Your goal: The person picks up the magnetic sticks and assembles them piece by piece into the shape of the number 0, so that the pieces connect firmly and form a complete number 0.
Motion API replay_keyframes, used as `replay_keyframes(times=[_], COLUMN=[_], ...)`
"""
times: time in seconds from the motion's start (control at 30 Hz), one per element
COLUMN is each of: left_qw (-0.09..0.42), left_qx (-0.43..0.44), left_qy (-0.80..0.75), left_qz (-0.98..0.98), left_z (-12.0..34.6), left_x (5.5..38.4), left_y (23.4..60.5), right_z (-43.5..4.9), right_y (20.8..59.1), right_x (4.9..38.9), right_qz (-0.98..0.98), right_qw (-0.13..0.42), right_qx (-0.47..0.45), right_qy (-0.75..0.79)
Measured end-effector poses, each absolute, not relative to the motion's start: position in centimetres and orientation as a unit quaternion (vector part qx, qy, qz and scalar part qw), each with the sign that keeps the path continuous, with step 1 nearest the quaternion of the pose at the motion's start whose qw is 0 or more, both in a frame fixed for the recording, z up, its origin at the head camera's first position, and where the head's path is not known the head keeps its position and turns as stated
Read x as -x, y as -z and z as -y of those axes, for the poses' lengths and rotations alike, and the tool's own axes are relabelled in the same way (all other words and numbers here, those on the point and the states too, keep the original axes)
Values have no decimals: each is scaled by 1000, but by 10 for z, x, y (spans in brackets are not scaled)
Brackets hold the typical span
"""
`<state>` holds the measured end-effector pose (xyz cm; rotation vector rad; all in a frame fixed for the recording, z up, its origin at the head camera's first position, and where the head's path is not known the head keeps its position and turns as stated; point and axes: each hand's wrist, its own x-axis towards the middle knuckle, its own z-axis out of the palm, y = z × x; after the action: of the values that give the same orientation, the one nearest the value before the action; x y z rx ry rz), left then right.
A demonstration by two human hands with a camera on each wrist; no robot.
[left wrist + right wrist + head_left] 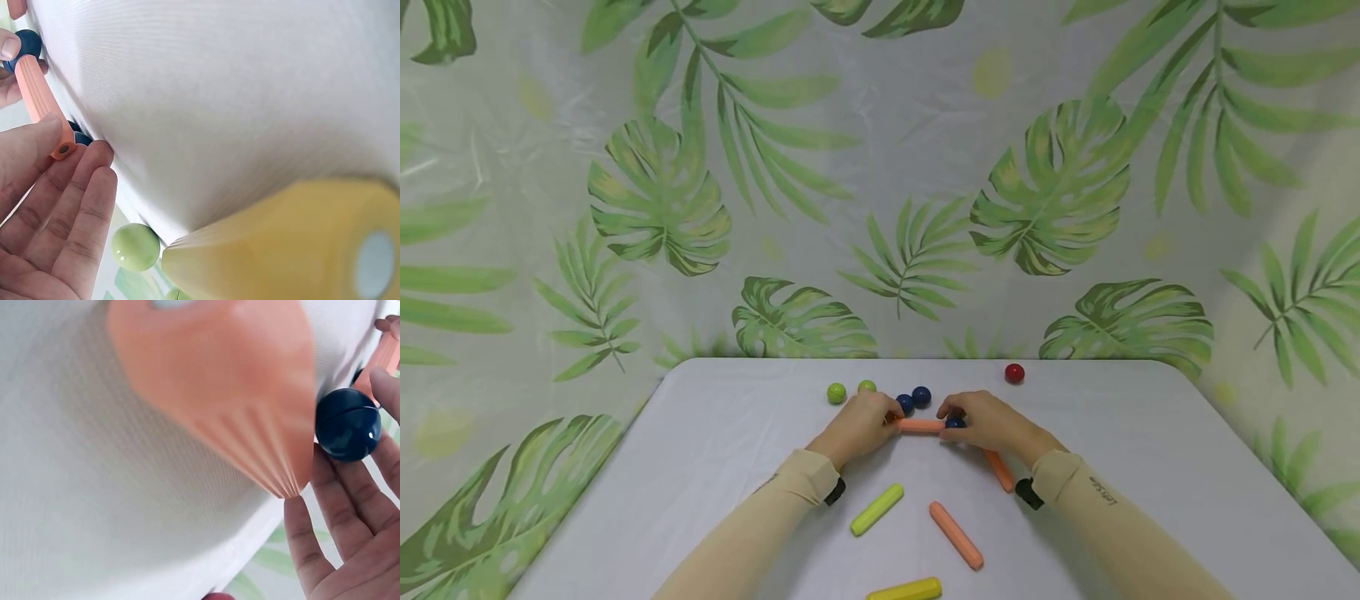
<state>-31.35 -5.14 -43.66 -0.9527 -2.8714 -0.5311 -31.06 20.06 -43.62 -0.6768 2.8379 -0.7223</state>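
Note:
Between both hands, a salmon-orange ribbed stick (pixel 921 426) lies crosswise. My left hand (pixel 853 425) pinches its left end between thumb and fingers; that end has a small dark round face in the left wrist view. A dark blue ball (pixel 348 425) with a seam line meets the stick's right end. Thumb and fingers of my right hand (pixel 992 421) hold this ball. Two more blue balls, one nearer (pixel 905 405) and one farther (pixel 921 396), sit just behind the stick.
Two green balls (pixel 837 393) lie beyond my left hand, a red ball (pixel 1014 373) at the back right. An orange stick (pixel 998 471) lies by my right wrist, a yellow one (pixel 300 244) by my left. Lime (pixel 877 509), salmon (pixel 955 535) and yellow (pixel 904 590) sticks lie in front.

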Motion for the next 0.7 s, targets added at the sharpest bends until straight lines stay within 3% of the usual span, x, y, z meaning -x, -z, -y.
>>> replay_keyframes(times=[0.7], left_qw=[19], left_qx=[299], left_qy=[232], left_qz=[926], left_z=[52], left_x=[320], left_y=[443], right_z=[-201], right_y=[441], right_x=[318], right_qz=[-931], right_qw=[90], right_qx=[192], right_qy=[296])
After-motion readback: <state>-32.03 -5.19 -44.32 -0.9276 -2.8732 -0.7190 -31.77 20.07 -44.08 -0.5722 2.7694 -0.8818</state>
